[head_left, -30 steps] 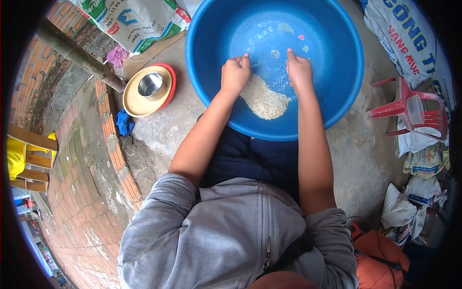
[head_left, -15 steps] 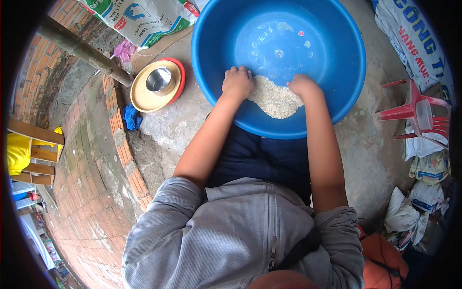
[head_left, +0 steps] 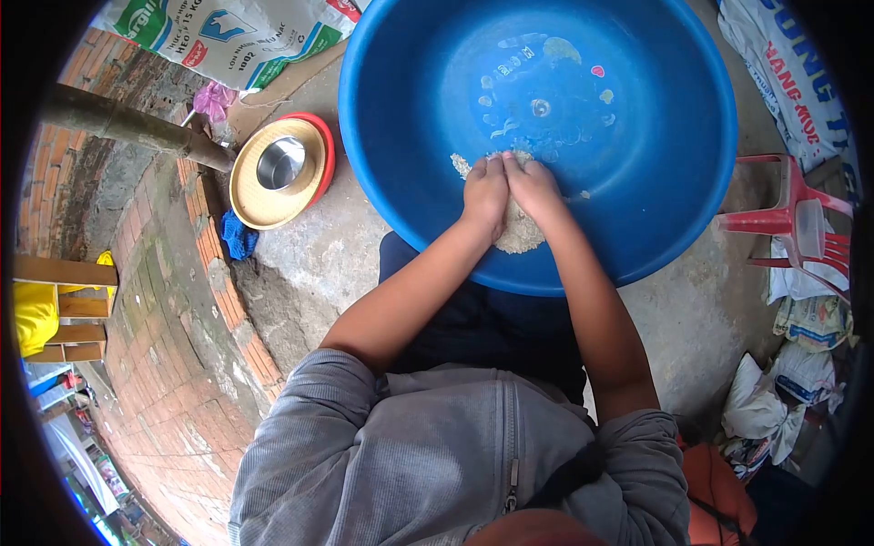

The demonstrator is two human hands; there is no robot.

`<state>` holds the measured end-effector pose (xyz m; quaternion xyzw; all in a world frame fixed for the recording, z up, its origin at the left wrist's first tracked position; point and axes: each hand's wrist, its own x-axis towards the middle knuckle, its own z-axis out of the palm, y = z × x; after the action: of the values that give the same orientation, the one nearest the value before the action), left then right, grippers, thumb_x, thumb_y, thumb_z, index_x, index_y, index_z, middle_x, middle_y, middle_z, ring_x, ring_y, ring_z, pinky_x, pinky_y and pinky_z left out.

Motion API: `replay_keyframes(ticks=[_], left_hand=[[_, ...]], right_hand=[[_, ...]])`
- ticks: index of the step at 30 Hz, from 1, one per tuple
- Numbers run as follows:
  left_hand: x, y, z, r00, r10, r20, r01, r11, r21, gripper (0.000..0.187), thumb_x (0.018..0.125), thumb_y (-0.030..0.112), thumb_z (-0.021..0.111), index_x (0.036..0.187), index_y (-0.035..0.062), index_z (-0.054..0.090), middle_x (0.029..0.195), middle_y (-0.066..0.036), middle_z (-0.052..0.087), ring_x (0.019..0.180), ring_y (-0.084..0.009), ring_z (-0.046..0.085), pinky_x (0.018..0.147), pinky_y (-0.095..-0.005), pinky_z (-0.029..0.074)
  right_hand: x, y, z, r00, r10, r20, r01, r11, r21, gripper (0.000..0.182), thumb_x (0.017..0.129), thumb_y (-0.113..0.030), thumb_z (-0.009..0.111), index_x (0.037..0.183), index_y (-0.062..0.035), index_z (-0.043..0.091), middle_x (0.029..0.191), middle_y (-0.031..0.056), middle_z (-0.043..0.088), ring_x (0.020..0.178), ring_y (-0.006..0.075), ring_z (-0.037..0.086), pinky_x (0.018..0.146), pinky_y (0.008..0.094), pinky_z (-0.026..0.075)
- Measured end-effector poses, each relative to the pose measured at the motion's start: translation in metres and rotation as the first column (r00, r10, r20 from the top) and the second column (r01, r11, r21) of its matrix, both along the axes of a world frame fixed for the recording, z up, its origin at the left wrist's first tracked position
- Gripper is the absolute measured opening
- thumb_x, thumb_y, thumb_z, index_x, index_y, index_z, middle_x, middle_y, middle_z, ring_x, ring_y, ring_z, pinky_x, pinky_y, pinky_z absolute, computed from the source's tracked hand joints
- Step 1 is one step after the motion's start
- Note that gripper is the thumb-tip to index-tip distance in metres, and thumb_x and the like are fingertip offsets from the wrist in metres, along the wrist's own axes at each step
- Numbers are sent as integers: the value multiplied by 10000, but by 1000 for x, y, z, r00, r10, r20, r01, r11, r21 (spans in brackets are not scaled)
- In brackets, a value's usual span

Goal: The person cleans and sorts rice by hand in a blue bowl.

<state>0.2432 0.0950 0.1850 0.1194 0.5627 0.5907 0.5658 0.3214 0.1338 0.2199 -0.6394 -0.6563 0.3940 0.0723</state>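
A heap of pale, crumbly meal (head_left: 520,238) lies at the near side of a wide blue plastic basin (head_left: 669,196). My left hand (head_left: 487,193) and my right hand (head_left: 535,189) are side by side on the heap, their thumbs close together. Both hands are closed over the meal, with fingertips pointing toward the basin's middle and partly hidden. Some of the meal shows beyond the fingers and in a small clump left of my left hand. A few crumbs lie to the right of my right hand.
Left of the basin, a steel bowl (head_left: 281,164) sits in a tan woven-look tray (head_left: 250,200) over a red one (head_left: 326,150). A bamboo pole (head_left: 137,126) leans nearby. Printed sacks (head_left: 241,41) stand behind; a red plastic chair (head_left: 790,209) is at right.
My hands have come together from opposite sides of the heap, gathering the meal into a narrower pile beneath them. The camera view has shifted slightly, and the basin appears larger.
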Motion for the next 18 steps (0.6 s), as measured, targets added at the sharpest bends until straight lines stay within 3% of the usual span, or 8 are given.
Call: replay_keyframes(ticks=[5, 6, 7, 8, 11, 12, 14, 18], left_hand=[[-20, 15, 25, 999, -5, 37, 5, 1000, 16, 253, 958, 238, 510, 881, 11, 590, 765, -60, 597, 646, -130, 537, 609, -304, 464], [-23, 15, 30, 992, -36, -120, 44, 997, 63, 262, 953, 240, 525, 839, 14, 594, 710, -40, 576, 606, -117, 514, 568, -295, 441], [-26, 16, 36, 959, -60, -277, 91, 991, 103, 277, 947, 242, 541, 798, 16, 598, 654, -21, 556, 567, -104, 491, 528, -285, 419], [-30, 16, 42, 959, -61, -277, 92, 991, 101, 277, 947, 242, 541, 798, 16, 598, 654, -21, 556, 567, -104, 491, 528, -285, 419], [-49, 17, 58, 739, -24, -673, 134, 985, 112, 336, 931, 258, 568, 696, 20, 602, 543, 20, 472, 525, -74, 440, 481, -266, 354], [-56, 16, 67, 636, -36, -771, 162, 983, 88, 325, 895, 249, 578, 738, -34, 597, 570, -209, 566, 551, -319, 601, 556, -388, 448], [-67, 16, 72, 509, -95, -856, 225, 974, 25, 316, 892, 248, 583, 767, -41, 598, 576, -228, 559, 580, -377, 604, 566, -414, 454], [-72, 14, 63, 434, -112, -894, 280, 960, 16, 311, 889, 246, 589, 790, -48, 598, 599, -246, 560, 629, -408, 607, 589, -432, 459]], right_hand=[[-3, 8, 3, 953, -79, -294, 105, 992, 75, 490, 924, -419, 463, 854, 25, 659, 747, 239, 631, 733, 356, 628, 705, 423, 468], [-2, 10, 10, 943, -103, -316, 113, 993, 13, 466, 919, -404, 489, 808, 17, 654, 654, 211, 616, 624, 308, 617, 635, 405, 460], [0, 13, 7, 924, -57, -378, 124, 980, 157, 462, 914, -373, 526, 691, 27, 588, 533, 161, 539, 494, 222, 512, 544, 386, 410], [4, 18, 9, 924, -58, -379, 125, 980, 155, 462, 914, -373, 526, 691, 27, 588, 533, 161, 539, 494, 222, 512, 544, 386, 410], [13, 24, 44, 915, -72, -398, 188, 947, 260, 439, 912, -331, 545, 651, 21, 517, 508, 147, 496, 469, 201, 490, 508, 380, 388], [16, 26, 56, 914, -72, -398, 188, 947, 260, 439, 912, -331, 545, 651, 21, 517, 508, 147, 496, 469, 201, 490, 508, 380, 388], [28, 31, 75, 968, -87, -234, 190, 864, 466, 389, 903, -315, 563, 706, 20, 581, 521, 144, 514, 466, 216, 496, 510, 381, 389], [43, 36, 104, 987, -96, -128, 146, 869, 473, 329, 894, -292, 573, 830, 20, 656, 580, 141, 576, 514, 251, 583, 542, 386, 439]])
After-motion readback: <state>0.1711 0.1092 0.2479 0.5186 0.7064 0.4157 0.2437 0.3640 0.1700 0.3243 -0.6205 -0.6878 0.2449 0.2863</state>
